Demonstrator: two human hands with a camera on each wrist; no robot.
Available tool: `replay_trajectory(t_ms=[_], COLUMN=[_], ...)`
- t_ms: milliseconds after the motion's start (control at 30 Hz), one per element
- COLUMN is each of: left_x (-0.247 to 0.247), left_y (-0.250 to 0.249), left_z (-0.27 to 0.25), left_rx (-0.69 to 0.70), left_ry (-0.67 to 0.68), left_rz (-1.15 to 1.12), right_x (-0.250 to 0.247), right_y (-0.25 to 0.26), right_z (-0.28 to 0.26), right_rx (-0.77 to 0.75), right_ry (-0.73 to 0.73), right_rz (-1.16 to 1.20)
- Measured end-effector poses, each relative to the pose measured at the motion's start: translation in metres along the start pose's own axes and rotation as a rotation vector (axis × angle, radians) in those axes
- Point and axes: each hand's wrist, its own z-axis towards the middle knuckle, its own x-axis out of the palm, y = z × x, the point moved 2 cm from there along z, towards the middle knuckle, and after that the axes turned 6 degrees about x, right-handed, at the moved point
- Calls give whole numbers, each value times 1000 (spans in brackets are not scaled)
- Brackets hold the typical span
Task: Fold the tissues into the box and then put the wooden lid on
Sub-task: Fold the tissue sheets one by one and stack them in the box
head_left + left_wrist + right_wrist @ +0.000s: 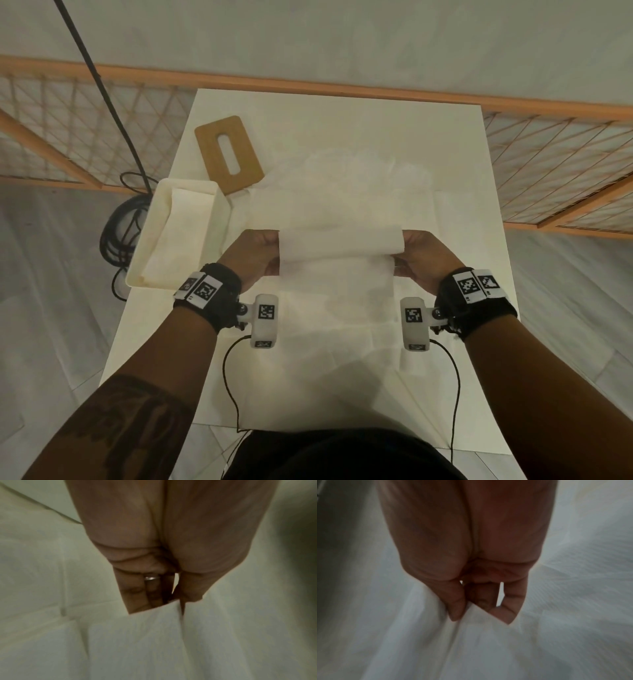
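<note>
Tissue point(339, 245) long axis left-right, ends pinched by left hand point(251, 255), right hand point(426, 258)

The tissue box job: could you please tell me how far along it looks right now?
Partly done: the box already holds folded tissue. In hand: the left hand and right hand pinch the ends of a tissue, mid-fold. Left: more loose tissues on the table, and the wooden lid lies beside the box.
</note>
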Motion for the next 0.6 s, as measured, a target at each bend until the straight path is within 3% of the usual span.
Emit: replay_trajectory(t_ms=[233, 300, 433, 600], left_x=[-2, 0, 7, 20], left_y=[12, 21, 45, 70], left_z=[-2, -1, -7, -23], left_rx=[-167, -123, 38, 57], left_ry=[74, 49, 32, -8], left_rz=[-189, -33, 613, 770], right_x=[-5, -3, 0, -2], right_y=[-4, -11, -41, -72], right_z=[-7, -8, -10, -10], right_rx=[126, 138, 148, 176], right_ry=[108, 77, 9, -69], right_rz=[169, 93, -258, -321])
